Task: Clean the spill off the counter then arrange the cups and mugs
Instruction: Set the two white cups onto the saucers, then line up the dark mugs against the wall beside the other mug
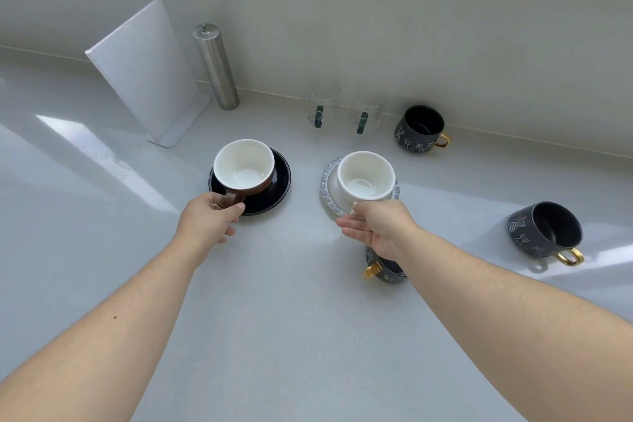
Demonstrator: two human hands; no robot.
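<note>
A brown cup [244, 166] with a white inside sits on a black saucer [275, 195]; my left hand [209, 221] pinches its handle. A white cup [364, 175] rests on a blue-rimmed white saucer [328, 178], and my right hand [376, 229] holds its handle from below. Two clear glass mugs [323, 104] [368, 110] with dark handles stand by the wall. A dark cat-patterned mug [419, 128] with a gold handle stands beside them. Another [544, 229] stands at the right. A third dark mug [385, 269] is partly hidden under my right wrist.
A white folded stand [147, 75] and a steel cylinder [215, 67] stand at the back left against the wall. The pale counter [274, 319] stretches toward me with bright light patches at the left and far right.
</note>
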